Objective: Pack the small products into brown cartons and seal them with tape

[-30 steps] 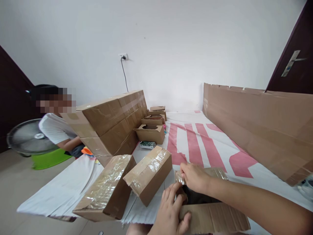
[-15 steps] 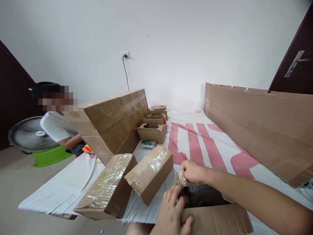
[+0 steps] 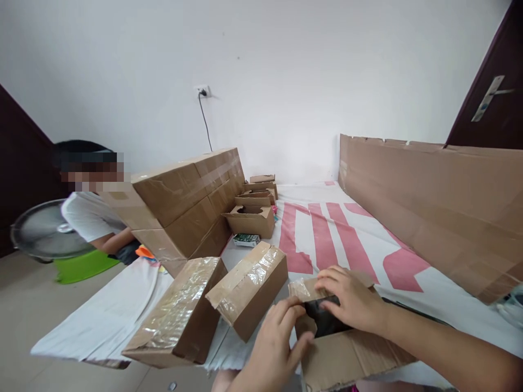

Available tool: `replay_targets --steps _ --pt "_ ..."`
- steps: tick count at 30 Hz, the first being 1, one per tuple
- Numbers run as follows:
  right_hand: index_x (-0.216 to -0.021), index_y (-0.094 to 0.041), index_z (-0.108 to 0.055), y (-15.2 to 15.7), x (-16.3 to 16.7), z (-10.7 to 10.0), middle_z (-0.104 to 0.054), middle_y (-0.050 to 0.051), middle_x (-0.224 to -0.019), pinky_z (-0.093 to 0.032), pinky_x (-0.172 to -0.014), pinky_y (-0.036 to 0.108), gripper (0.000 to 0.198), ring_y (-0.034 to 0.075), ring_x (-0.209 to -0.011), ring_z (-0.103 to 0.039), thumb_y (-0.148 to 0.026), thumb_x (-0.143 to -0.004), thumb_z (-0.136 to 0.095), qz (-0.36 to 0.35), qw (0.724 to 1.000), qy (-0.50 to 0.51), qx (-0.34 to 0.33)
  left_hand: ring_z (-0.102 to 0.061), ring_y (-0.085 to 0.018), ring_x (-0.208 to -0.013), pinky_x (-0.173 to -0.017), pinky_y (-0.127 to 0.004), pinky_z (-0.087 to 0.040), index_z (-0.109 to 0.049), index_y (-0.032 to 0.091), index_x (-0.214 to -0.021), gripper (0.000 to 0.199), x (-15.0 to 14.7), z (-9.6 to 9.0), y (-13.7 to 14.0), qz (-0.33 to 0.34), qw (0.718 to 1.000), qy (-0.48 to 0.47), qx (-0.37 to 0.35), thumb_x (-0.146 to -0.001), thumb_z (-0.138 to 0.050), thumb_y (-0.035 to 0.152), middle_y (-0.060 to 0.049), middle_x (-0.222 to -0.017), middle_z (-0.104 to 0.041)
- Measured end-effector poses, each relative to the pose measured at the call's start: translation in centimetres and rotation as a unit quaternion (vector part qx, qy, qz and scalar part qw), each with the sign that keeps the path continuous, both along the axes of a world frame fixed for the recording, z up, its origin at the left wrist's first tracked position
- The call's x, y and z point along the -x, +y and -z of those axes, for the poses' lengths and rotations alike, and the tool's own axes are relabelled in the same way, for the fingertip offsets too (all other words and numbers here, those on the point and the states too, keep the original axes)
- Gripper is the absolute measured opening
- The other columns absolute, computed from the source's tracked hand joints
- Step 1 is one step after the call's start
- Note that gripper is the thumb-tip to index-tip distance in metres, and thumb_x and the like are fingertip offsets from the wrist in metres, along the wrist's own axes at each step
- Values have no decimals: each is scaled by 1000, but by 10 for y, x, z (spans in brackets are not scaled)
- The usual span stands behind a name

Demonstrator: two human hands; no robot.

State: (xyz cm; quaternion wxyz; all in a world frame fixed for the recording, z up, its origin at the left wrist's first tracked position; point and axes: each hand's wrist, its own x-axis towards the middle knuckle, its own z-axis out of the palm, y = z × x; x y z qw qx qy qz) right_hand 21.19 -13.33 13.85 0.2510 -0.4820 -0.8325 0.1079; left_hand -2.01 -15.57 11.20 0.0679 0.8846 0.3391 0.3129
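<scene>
An open cardboard box [image 3: 351, 354] stands at the near right, its front flap folded outward and dark contents [image 3: 327, 318] showing in the opening. My left hand [image 3: 280, 335] grips the box's left end, thumb by the small end flap and fingers at the far corner. Across the opening reaches my right hand [image 3: 353, 299], fingers apart over the far flap [image 3: 304, 288], which carries clear tape. Its thumb points into the opening. Left of my hands lie two taped cardboard boxes, a nearer one [image 3: 177, 307] and a smaller one [image 3: 249, 286].
Stacked cartons [image 3: 188, 204] line the table's left side, with several opened boxes [image 3: 251, 218] and a small green-and-white box [image 3: 246, 239] beside them. A tall cardboard panel [image 3: 425, 201] borders the right. Behind the stack, a person [image 3: 92, 218] sits near a fan [image 3: 44, 228].
My right hand has let go of the taped flap edge and spread over the opening, moving right. My left fingers have loosened slightly at the box's left end. The view has shifted slightly.
</scene>
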Motion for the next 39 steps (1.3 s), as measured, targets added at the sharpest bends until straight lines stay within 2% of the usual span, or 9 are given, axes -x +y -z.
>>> replay_targets --steps 3,6,8,10,15,20,26,31,39 --pt "-107 -21 -63 -6 0 16 -61 8 -123 -44 -99 44 34 26 -115 -53 -8 -76 -62 -23 999 -16 -28 -61 -19 -91 -78 -32 -52 -57 20 -104 17 -7 -12 18 -9 999 -14 -43 -93 -45 14 -8 -105 -67" --pt "-109 -20 -63 -5 2 24 -62 8 -120 -45 -98 43 37 23 -112 -54 -2 -79 -51 -24 998 -9 -53 -58 -19 -85 -75 -32 -49 -58 21 -111 30 -16 -25 37 42 993 78 -78 -90 -43 6 -6 -110 -68" --pt "-108 -20 -64 -3 2 25 -64 9 -117 -47 -96 43 36 23 -109 -55 -1 -80 -49 -25 998 -9 -64 -56 -18 -80 -73 -32 -48 -60 22 -110 28 -22 -31 45 75 983 154 -73 -89 -48 7 -4 -107 -69" --pt "-105 -19 -65 -2 2 25 -65 9 -115 -48 -94 42 34 23 -108 -56 -2 -80 -48 -22 997 -13 -66 -54 -19 -77 -70 -32 -46 -63 21 -96 17 -24 -34 50 78 973 209 -67 -89 -52 11 -3 -92 -68" --pt "-101 -19 -65 -1 2 26 -65 8 -114 -48 -92 41 29 22 -106 -56 -3 -82 -49 -17 996 -31 -78 -52 -19 -77 -65 -32 -42 -59 19 -76 13 -21 -30 51 53 959 261 -97 -89 -57 16 -2 -78 -63" --pt "-98 -20 -66 -2 3 26 -67 7 -113 -47 -92 40 26 22 -106 -57 -5 -86 -49 -14 994 -58 -88 -51 -18 -73 -63 -32 -44 -58 19 -77 17 -14 -22 49 55 968 214 -116 -92 -49 15 -2 -80 -63" --pt "-100 -22 -67 -4 3 21 -67 5 -115 -46 -92 39 29 21 -106 -58 -4 -86 -50 -24 994 -61 -84 -60 -17 -89 -78 -31 -55 -62 18 -94 26 1 -13 45 76 988 88 -103 -92 -40 4 -6 -100 -66" --pt "-101 -22 -67 -5 3 16 -67 6 -116 -47 -92 42 30 22 -108 -58 -5 -86 -49 -28 995 -67 -73 -61 -18 -103 -88 -33 -57 -61 17 -98 26 15 3 41 65 989 41 -123 -90 -40 2 -7 -105 -66" --pt "-101 -22 -67 -5 5 12 -66 5 -119 -46 -96 43 32 22 -110 -58 -1 -81 -52 -38 996 -71 -46 -65 -17 -100 -88 -33 -57 -59 19 -100 29 21 21 34 11 992 -14 -127 -89 -38 2 -8 -103 -67"
